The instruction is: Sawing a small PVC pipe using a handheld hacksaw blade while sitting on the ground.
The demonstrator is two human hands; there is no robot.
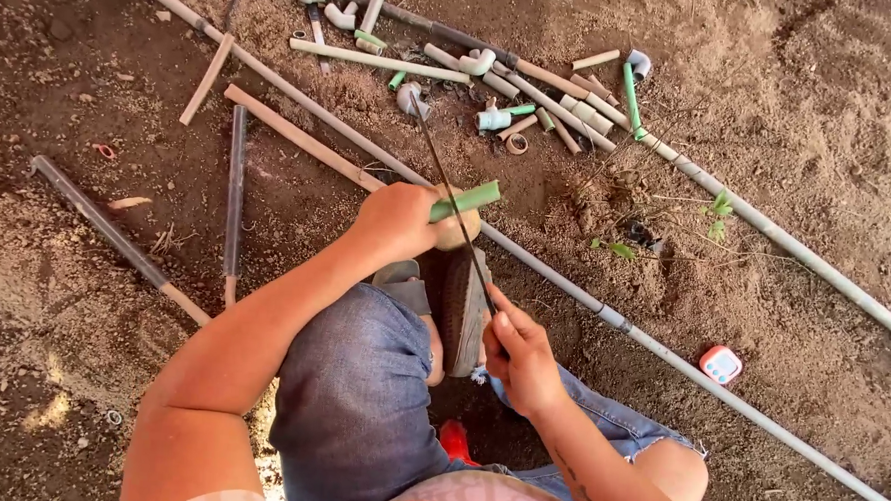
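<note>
1. I see my left hand (399, 221) clenched around a short green pipe (466, 200), which sticks out to the right of the fist and lies across the toe of my sandal (460, 306).
2. My right hand (521, 356) grips the near end of a thin dark saw blade (455, 203); the blade runs up and away from the hand, crossing the green pipe just beside the left fist.
3. The sandal sits on my raised foot, directly under the pipe, with my denim shorts (359, 397) below it.
4. A long grey pipe (661, 350) lies on the soil (822, 117) just beyond the sandal, running diagonally to the lower right.
5. A small red-and-white tape measure (721, 365) rests on the dirt right of the sandal, beside that grey pipe.
6. Well above the sandal lies a scatter of cut pipe offcuts and white elbow fittings (492, 92).
</note>
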